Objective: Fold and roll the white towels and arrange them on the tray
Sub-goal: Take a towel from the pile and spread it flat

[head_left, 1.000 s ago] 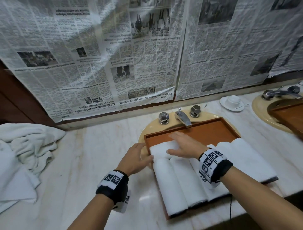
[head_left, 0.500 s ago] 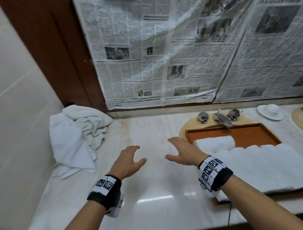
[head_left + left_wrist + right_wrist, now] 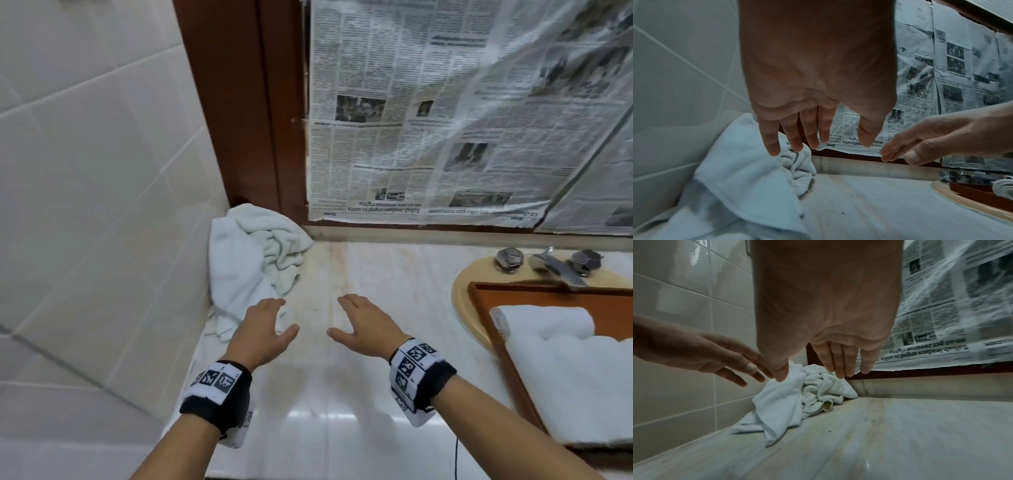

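Left hand [image 3: 265,329] and right hand [image 3: 364,325] outstretched, palms down, fingers spread

Both hands have left the rolled towels [image 3: 561,363] on the tray [image 3: 513,383] and moved left; the left hand [image 3: 262,334] and right hand [image 3: 364,329] now hover, fingers spread, near the crumpled towel pile [image 3: 253,260].

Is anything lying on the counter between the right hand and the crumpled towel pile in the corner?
Nothing: bare marble counter runs from under the right hand to the towel pile, shown best in the right wrist view.
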`<state>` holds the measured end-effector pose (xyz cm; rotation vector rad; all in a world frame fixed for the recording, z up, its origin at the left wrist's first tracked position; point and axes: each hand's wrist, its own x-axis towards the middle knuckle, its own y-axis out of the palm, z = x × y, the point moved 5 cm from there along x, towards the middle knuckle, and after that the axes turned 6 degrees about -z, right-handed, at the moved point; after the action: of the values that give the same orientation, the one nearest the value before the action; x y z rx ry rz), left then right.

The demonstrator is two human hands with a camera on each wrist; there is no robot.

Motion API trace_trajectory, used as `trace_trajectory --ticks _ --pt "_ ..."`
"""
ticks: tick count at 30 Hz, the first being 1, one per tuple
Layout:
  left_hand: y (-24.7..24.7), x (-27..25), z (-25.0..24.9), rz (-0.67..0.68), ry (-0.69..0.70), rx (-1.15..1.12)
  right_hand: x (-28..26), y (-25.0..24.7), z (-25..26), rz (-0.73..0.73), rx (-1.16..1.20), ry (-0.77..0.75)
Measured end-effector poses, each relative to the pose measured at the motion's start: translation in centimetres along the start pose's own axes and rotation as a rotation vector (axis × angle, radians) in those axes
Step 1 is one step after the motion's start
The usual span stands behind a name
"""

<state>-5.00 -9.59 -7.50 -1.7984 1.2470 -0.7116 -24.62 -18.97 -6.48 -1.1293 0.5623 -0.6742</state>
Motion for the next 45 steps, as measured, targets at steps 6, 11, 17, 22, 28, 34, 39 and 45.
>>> trace_trajectory --ticks 6,11,17,22,28,34,39,45 --pt "-1.7 1.9 3.0 -0.051 -0.059 0.041 4.7 1.2 2.8 0.016 0.006 -0.092" --pt "-3.5 5.5 5.3 -0.153 -0.108 0.069 9.7 2.6 4.4 0.025 0.035 -0.165" --pt "-3.3 9.4 8.2 -0.158 -0.137 0.178 15.2 6.2 6.8 0.071 0.079 -0.189" --pt "-2.0 10.2 9.4 -0.126 -0.145 0.233 16.5 10.7 8.0 0.143 -0.064 -0.174" --pt "-1.3 9.3 9.9 -0.112 -0.124 0.186 17.4 11.5 7.6 0.066 0.064 -0.13" --pt "-0.3 8.1 10.1 -0.085 -0.122 0.201 17.3 10.3 6.1 0.137 0.213 -0.089" --pt "0.4 7.4 10.1 -0.066 -0.154 0.193 16.2 12.6 7.0 0.182 0.141 -0.099" --pt "0.4 5.6 10.5 -0.094 -0.13 0.173 14.2 9.6 6.7 0.018 0.499 -0.122"
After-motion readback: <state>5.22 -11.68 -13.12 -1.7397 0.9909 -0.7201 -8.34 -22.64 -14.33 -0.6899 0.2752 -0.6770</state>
